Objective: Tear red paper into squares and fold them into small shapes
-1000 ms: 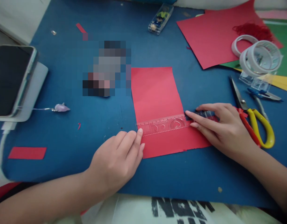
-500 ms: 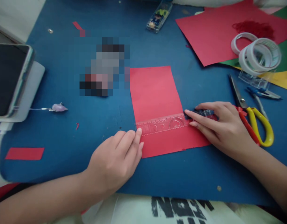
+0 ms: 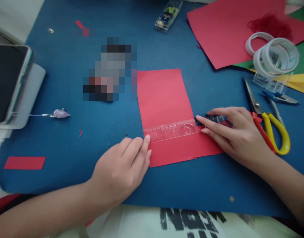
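Observation:
A red paper sheet (image 3: 164,99) lies flat on the blue mat (image 3: 67,138) in the middle. A clear plastic ruler (image 3: 174,130) lies across its lower part. My left hand (image 3: 122,168) rests on the mat with its fingertips against the ruler's left end and the paper's left edge. My right hand (image 3: 236,134) presses on the ruler's right end with fingers stretched flat. Neither hand lifts anything.
Yellow-handled scissors (image 3: 268,125) lie right of my right hand. Tape rolls (image 3: 275,56) on a clear box, a big red sheet (image 3: 226,29) and coloured sheets are at the back right. A phone (image 3: 5,82) on a white block sits left, a red strip (image 3: 24,162) below it.
Both hands stay on the ruler and paper. The view has shifted slightly, nothing on the mat has moved.

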The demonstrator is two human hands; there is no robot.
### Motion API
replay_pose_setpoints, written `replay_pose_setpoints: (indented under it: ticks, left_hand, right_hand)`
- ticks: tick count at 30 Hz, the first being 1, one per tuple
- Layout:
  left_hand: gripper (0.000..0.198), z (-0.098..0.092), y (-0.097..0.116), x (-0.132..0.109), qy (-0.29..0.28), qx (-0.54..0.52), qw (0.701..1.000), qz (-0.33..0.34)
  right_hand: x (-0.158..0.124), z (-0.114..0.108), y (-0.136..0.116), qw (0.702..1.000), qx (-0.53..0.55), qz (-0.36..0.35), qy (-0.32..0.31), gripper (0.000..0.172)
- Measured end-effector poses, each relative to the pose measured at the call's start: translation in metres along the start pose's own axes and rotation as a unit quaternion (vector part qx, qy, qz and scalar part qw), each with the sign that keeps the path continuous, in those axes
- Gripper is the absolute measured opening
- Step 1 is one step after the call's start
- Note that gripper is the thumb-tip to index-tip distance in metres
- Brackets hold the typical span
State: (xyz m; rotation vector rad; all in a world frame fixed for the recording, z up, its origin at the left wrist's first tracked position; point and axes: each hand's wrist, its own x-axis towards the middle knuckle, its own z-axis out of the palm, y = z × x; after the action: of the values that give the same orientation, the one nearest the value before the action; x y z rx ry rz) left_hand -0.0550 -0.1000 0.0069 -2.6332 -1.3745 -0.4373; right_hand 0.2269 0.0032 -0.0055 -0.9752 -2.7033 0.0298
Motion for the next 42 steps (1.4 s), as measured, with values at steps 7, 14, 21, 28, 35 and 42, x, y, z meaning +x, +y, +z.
replay_pose_setpoints:
  ticks: [7, 14, 21, 28, 35, 42]
  left_hand:
    - [0.028, 0.002, 0.000, 0.001, 0.000, 0.000, 1.000, -0.004]
    - [0.027, 0.000, 0.001, 0.001, 0.000, -0.005, 1.000, -0.004]
    - [0.027, 0.001, 0.001, 0.001, 0.003, -0.007, 1.000, -0.010]
    - [0.028, 0.001, 0.001, 0.000, 0.006, -0.002, 1.000, -0.013]
    - [0.027, 0.001, 0.001, 0.002, 0.014, 0.027, 0.999, -0.012]
    - [0.042, 0.004, 0.006, 0.011, -0.013, 0.065, 0.997, -0.034]
  right_hand:
    - [0.001, 0.001, 0.000, 1.000, -0.013, -0.011, 0.000, 0.032]
    - [0.002, 0.003, 0.001, 0.999, -0.026, -0.033, 0.029, 0.031]
    - [0.002, 0.003, -0.001, 0.999, -0.029, -0.028, 0.032, 0.031]
    - [0.001, 0.003, 0.000, 0.999, -0.026, -0.028, 0.030, 0.032]
    - [0.000, 0.000, -0.003, 0.997, -0.039, -0.044, 0.040, 0.030]
    - [-0.004, -0.016, -0.016, 0.984, -0.037, -0.163, 0.066, 0.015]
